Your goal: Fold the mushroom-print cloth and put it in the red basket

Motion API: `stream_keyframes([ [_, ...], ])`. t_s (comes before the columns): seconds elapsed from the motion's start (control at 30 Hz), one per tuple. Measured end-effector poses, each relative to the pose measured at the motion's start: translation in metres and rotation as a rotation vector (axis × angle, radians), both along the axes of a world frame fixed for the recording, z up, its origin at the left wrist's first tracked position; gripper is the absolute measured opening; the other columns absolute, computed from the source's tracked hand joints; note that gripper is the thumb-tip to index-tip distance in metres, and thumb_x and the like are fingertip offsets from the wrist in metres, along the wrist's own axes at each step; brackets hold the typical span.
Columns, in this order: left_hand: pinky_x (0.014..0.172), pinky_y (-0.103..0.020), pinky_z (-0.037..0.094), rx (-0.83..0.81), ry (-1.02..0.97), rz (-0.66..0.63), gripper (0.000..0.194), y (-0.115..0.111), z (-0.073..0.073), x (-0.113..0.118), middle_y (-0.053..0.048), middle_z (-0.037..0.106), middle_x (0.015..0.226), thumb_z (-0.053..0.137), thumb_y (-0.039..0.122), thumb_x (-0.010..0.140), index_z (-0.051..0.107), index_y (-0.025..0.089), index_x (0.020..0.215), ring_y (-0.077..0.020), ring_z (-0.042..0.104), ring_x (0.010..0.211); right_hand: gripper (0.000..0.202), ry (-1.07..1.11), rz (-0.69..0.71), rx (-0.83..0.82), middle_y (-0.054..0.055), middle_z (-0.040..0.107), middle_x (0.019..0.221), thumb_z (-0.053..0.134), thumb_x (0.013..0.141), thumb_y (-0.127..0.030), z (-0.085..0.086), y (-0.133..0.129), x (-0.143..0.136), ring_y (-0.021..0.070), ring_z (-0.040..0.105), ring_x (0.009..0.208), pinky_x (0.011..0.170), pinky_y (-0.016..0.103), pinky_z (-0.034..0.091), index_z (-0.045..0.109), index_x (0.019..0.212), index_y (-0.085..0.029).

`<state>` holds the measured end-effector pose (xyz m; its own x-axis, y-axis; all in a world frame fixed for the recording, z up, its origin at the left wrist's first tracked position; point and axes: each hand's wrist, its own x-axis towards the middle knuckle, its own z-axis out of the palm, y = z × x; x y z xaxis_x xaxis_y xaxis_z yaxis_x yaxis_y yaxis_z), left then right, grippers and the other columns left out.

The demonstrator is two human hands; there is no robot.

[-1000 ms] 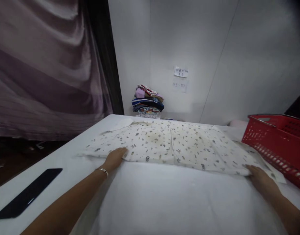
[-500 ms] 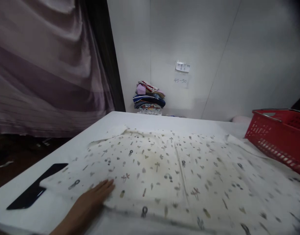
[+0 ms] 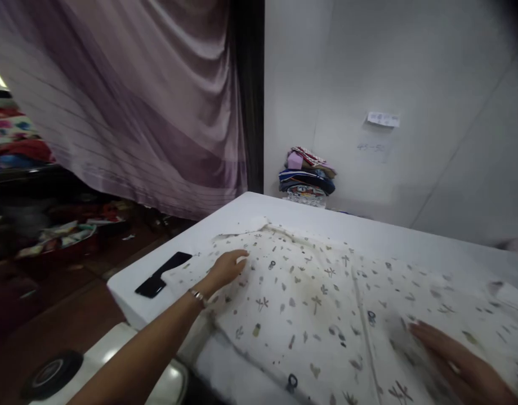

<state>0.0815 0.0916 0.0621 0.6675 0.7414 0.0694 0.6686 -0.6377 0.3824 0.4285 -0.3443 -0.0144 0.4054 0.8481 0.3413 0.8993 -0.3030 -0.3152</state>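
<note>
A white cloth (image 3: 301, 292) printed with small palms, leaves and pineapples lies spread and slightly wrinkled over the table, with a faint yellowish patch near its middle. My left hand (image 3: 227, 270), a bracelet (image 3: 197, 297) at its wrist, rests on the cloth's left part with fingers stretched out. At the lower right is my right hand (image 3: 457, 360), blurred by motion. A smeared fold of the same cloth rises beside its fingers and appears gripped in them. A black flat phone-like object (image 3: 164, 275) lies left of the cloth, partly covered by its corner.
The white table (image 3: 250, 208) ends at the left above a white machine-like item with a black round part (image 3: 52, 374). Folded fabrics (image 3: 307, 174) are stacked by the wall. A mauve curtain (image 3: 191, 112) hangs at the left, with bins of cloth (image 3: 60, 239) beyond.
The view has swung left, and the red basket has left it. My left hand has reached farther over the cloth. My right hand has come into view, and cloth beside it is moving.
</note>
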Motion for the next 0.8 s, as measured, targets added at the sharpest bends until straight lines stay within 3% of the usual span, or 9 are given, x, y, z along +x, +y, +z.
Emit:
stream_keyframes([
  [0.17,0.099,-0.033,0.038,0.125,0.072,0.1,0.039,0.056,-0.014,0.038,-0.01,0.058,0.123,0.044,0.019,0.08,0.058,0.015,0.117,-0.0224,0.052,0.114,0.043,0.024,0.257,-0.193,-0.003,0.033,0.144,0.034,0.092,-0.044,0.023,0.116,-0.058,0.0237,0.035,0.13,0.1,0.04,0.043,0.046,0.132,-0.034],
  [0.3,0.101,-0.039,0.033,0.208,0.086,0.111,0.045,0.09,-0.023,0.062,-0.013,0.052,0.128,0.045,0.011,0.076,0.053,0.013,0.121,-0.0247,0.045,0.119,0.049,-0.044,0.302,-0.253,0.0,0.02,0.148,0.033,0.092,-0.046,0.022,0.173,-0.072,0.027,0.02,0.135,0.107,0.049,0.029,0.036,0.139,-0.03],
  [0.47,0.102,-0.041,0.028,0.265,0.082,0.087,0.045,0.113,-0.033,0.089,-0.012,0.049,0.13,0.043,0.006,0.076,0.052,0.017,0.118,-0.0241,0.037,0.124,0.056,-0.129,0.235,-0.336,0.001,0.016,0.149,0.032,0.091,-0.052,-0.016,0.19,-0.062,0.0273,0.016,0.136,0.108,0.053,0.022,0.023,0.143,-0.032],
  [0.6,0.1,-0.042,0.028,0.253,0.072,0.097,0.036,0.126,-0.038,0.106,-0.013,0.055,0.12,0.042,0.008,0.079,0.055,0.017,0.111,-0.024,0.043,0.118,0.058,-0.165,0.244,-0.314,-0.001,0.013,0.15,0.035,0.091,-0.052,-0.032,0.187,-0.055,0.0277,0.018,0.136,0.107,0.054,0.024,0.018,0.143,-0.035],
  [0.73,0.09,-0.043,0.036,0.202,0.048,0.152,0.028,0.138,-0.026,0.117,-0.018,0.064,0.097,0.037,0.013,0.084,0.06,0.01,0.099,-0.0269,0.056,0.1,0.059,-0.179,0.252,-0.276,-0.001,0.017,0.149,0.038,0.089,-0.051,-0.035,0.186,-0.053,0.0286,0.022,0.134,0.106,0.054,0.027,0.018,0.143,-0.037],
  [0.8,0.086,-0.039,0.039,0.195,0.002,0.164,0.032,0.134,-0.014,0.12,-0.017,0.064,0.096,0.031,0.017,0.088,0.059,0.01,0.104,-0.0257,0.058,0.096,0.058,-0.189,0.255,-0.259,-0.001,0.019,0.149,0.039,0.089,-0.05,-0.036,0.186,-0.052,0.0284,0.024,0.134,0.106,0.054,0.028,0.019,0.142,-0.039],
])
